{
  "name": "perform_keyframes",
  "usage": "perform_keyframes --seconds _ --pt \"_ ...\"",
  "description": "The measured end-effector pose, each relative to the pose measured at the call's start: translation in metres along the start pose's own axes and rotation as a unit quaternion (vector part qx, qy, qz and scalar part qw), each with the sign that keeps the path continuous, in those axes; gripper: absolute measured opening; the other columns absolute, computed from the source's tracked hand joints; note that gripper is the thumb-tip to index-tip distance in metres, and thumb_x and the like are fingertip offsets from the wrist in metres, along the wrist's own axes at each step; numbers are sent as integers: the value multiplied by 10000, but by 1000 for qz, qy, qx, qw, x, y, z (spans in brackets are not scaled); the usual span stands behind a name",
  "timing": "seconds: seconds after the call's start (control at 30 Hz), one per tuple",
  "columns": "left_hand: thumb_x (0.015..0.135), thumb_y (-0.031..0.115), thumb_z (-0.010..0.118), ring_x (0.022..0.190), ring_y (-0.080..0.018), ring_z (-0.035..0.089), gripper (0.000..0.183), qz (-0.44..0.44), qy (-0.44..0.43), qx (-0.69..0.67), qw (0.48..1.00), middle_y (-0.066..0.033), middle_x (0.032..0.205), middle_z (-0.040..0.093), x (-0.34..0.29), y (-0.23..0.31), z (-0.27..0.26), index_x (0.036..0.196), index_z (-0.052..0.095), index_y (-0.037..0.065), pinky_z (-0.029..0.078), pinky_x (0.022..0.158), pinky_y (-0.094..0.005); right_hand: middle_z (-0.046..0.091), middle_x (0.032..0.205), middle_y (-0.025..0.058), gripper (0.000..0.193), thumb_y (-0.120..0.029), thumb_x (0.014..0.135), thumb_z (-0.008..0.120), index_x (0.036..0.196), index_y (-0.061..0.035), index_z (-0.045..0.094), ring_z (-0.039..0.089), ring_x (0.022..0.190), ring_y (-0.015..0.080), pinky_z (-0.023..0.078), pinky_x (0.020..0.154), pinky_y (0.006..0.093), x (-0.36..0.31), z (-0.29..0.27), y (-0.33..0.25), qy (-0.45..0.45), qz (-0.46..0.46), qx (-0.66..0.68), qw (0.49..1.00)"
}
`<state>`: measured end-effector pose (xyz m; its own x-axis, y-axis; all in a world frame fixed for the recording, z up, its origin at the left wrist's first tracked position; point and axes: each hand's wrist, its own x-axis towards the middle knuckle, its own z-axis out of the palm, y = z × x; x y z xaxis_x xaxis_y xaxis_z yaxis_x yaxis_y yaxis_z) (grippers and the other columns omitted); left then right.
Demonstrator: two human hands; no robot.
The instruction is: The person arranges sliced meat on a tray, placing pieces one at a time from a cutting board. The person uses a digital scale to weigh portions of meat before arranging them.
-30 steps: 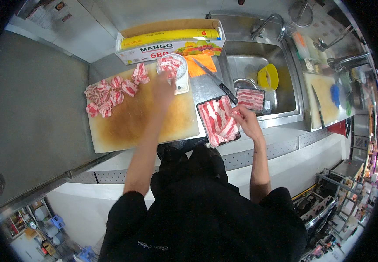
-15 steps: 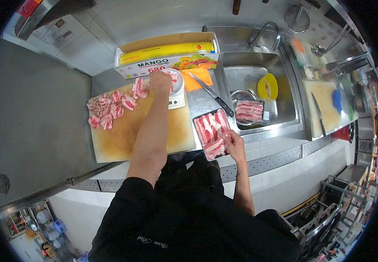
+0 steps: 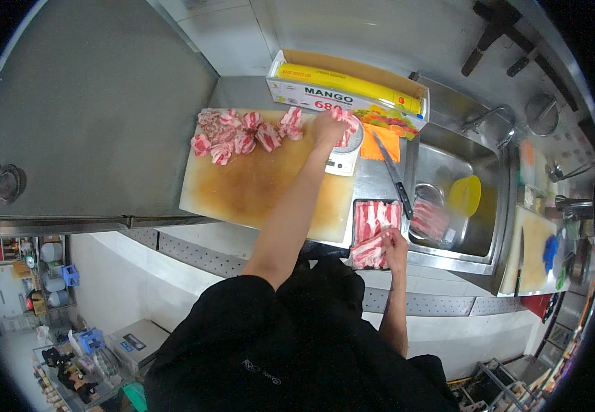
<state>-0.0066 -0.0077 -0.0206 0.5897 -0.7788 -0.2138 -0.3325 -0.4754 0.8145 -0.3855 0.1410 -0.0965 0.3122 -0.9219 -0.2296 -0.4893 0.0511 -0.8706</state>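
Note:
My left hand (image 3: 326, 129) reaches over a small white kitchen scale (image 3: 340, 165), its fingers closed on pink-and-white pork belly slices (image 3: 344, 122) above the round pan. To the right, my right hand (image 3: 395, 246) pinches the edge of pork belly slices (image 3: 374, 248) at the near end of a black tray (image 3: 378, 218). More slices lie flat in that tray. Several small heaps of folded pork belly (image 3: 244, 142) sit along the far left of the cutting board (image 3: 246, 196); one heap lies just left of my left hand.
Behind the scale stands a cling-film box (image 3: 352, 96) with a yellow roll. A black-handled knife (image 3: 395, 175) lies partly over an orange cloth (image 3: 380, 142). The sink (image 3: 441, 147) holds a yellow bowl (image 3: 465, 196) and a wrapped meat pack (image 3: 429, 220). Another knife (image 3: 520, 261) rests on a board at right.
The whole view has turned and shifted, so the counter sits further right. My left hand stays by the scale, with more meat showing beyond its fingers. My right hand remains at the tray.

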Motion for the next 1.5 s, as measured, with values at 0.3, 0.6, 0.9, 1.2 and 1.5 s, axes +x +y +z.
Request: perform_keyframes --seconds 0.3,0.6,0.9,1.2,1.5 --pt "976 142 712 672 -138 704 196 -163 46 -410 896 -30 920 743 -89 -150 -119 1153 675 67 533 540 -274 686 843 48 115 -104 991 705 1052 -8 691 613 707 110 493 649 298 9 10 29 34 18 34 999" --pt "983 272 708 890 -209 709 324 -114 15 -91 989 -101 1012 735 -45 -236 -129 1226 638 70 542 718 -347 734 981 63 173 -34 923 721 1095 -23 709 687 847 123 554 749 292 1 -5 -1 -28 12 -31 999" --pt "947 316 771 991 -283 715 441 87 59 29 994 -180 1140 733 -158 -106 -92 1255 644 26 561 900 -406 747 969 69 247 -109 908 795 1124 -15 723 678 905 132 528 806 308 3 -59 -86 2 -25 -33 999" --pt "1089 176 594 1419 -213 478 636 -79 -370 -475 794 -154 1556 470 -267 -9 31 1643 302 65 408 1171 -358 744 902 33 133 -55 945 749 1062 -6 707 674 808 87 534 727 262 -9 -40 -154 2 -34 128 991" --pt "924 -66 712 1116 -240 704 418 -253 -301 -477 786 -145 1268 696 -259 -114 56 1323 597 -12 579 1007 -366 704 1122 203 352 -121 864 790 1212 -111 741 694 1031 380 556 886 452 -17 -20 -67 165 -21 -175 970"
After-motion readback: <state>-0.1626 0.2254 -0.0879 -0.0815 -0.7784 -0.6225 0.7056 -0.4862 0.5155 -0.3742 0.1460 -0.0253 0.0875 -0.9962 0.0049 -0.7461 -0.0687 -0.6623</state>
